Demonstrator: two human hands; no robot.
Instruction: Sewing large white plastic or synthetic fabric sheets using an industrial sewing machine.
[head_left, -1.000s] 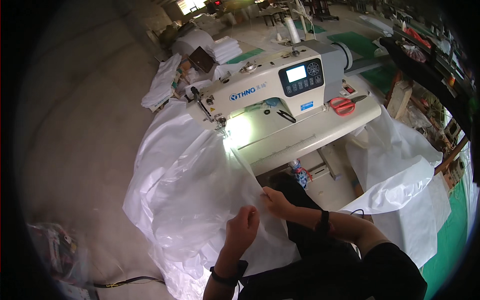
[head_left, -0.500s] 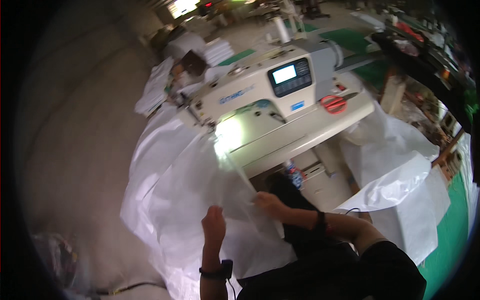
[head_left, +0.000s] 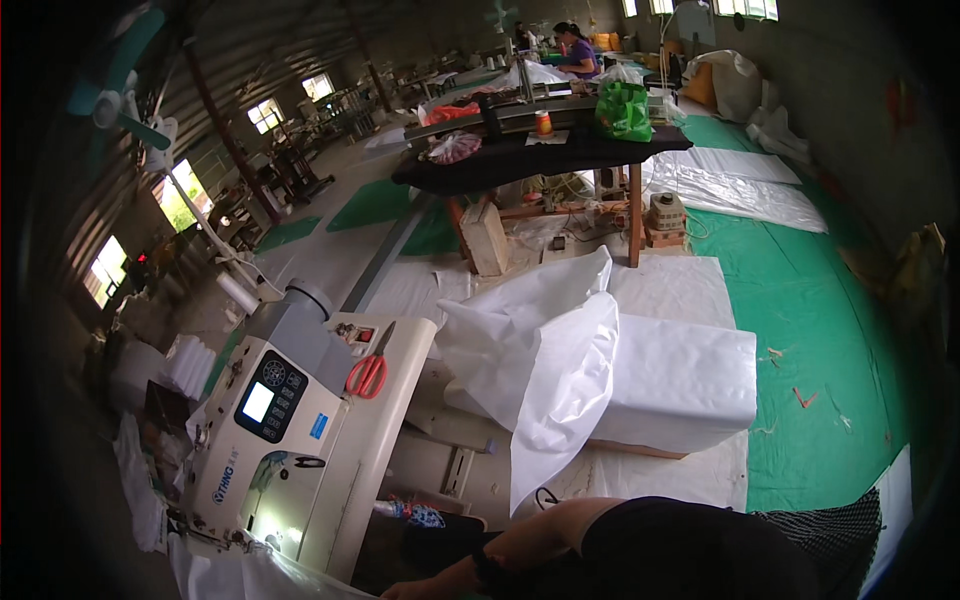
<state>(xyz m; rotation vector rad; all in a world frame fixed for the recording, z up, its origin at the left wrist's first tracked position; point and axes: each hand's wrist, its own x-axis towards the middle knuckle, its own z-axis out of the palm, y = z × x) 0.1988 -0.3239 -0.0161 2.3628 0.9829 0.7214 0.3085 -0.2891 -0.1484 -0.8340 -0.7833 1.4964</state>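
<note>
Tally over my feed. Sewing machine (head_left: 225,455): one, at 8 o'clock, with one lit display (head_left: 258,403). Red-handled scissors (head_left: 367,377): one pair, 8. Black thread snips (head_left: 310,462): one pair, between 7 and 8. White sheeting (head_left: 250,575), 7: I can't count layers. White thread cone (head_left: 238,294): one, 9. Wearer's right hand (head_left: 408,590): one, between 6 and 7. Near fan (head_left: 108,108): one, 10. Orange can (head_left: 543,123), green bag (head_left: 624,112): one each, about 1. Bright windows (head_left: 181,198): I make it four between 9 and 11.

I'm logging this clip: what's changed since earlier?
The view swung right, putting the sewing machine lower left. The left hand is out of view, the right hand mostly cut off, its grip unclear. The white sheet still reaches the machine's lit end; scissors remain on the tabletop.
</note>
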